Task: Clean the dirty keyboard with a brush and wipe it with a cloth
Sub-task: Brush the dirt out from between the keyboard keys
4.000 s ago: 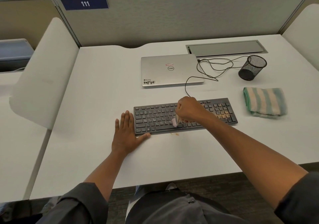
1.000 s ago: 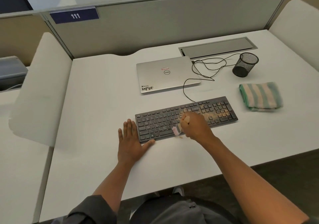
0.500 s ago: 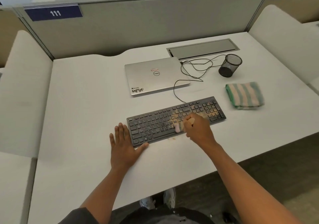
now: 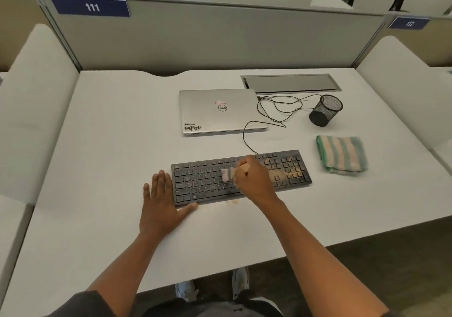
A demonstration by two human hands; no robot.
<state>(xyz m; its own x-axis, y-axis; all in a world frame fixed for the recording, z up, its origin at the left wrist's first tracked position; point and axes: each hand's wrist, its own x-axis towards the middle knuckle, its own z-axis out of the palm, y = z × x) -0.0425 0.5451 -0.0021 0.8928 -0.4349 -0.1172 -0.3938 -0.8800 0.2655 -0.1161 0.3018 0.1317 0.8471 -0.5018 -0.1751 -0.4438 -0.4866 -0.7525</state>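
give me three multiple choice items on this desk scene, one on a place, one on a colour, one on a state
1. Where does the cloth lie?
A. right of the keyboard
B. on the laptop
C. in the mesh cup

2. What colour is the keyboard?
A. white
B. black
C. red

3. How is the laptop?
A. open
B. closed
C. standing on edge

Answers:
1 A: the striped cloth sits on the desk just past the keyboard's right end.
2 B: its keys and frame are black, with brownish dust on the right part.
3 B: the lid lies flat, logo facing up.
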